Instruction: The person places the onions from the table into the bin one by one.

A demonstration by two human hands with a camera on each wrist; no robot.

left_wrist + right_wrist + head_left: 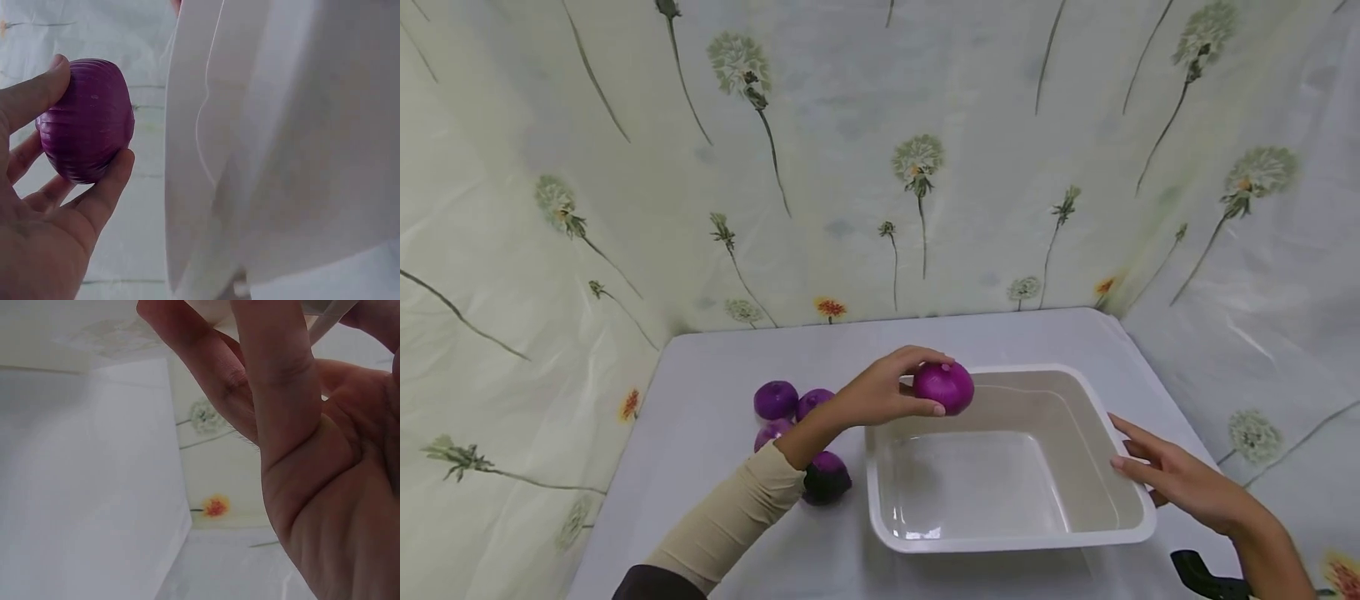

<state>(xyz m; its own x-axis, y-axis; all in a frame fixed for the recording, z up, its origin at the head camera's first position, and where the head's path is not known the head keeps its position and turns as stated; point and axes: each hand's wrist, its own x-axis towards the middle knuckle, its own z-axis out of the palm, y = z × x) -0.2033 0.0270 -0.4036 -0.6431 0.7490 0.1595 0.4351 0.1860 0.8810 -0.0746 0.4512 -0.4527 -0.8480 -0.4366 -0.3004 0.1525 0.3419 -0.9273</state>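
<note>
White tabletop (pixel 700 417), toward its left edge: cluster of round, dark-purple onions (pixel 776 400). Next, left hand (pixel 887 387) pinches a round magenta-purple onion (pixel 945 389), held up near the far-left corner of a rectangular off-white plastic basin (pixel 1011 545). Right hand (pixel 1183 477) pinches the basin's right rim. Risk, probably: smooth skin slips if the thumb loosens; uneven pull tips the basin. Held onion: glossy, finely ribbed, plump.

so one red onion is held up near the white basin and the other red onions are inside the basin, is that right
The other red onions aren't inside the basin; the head view shows them on the white table, beside it.
</note>
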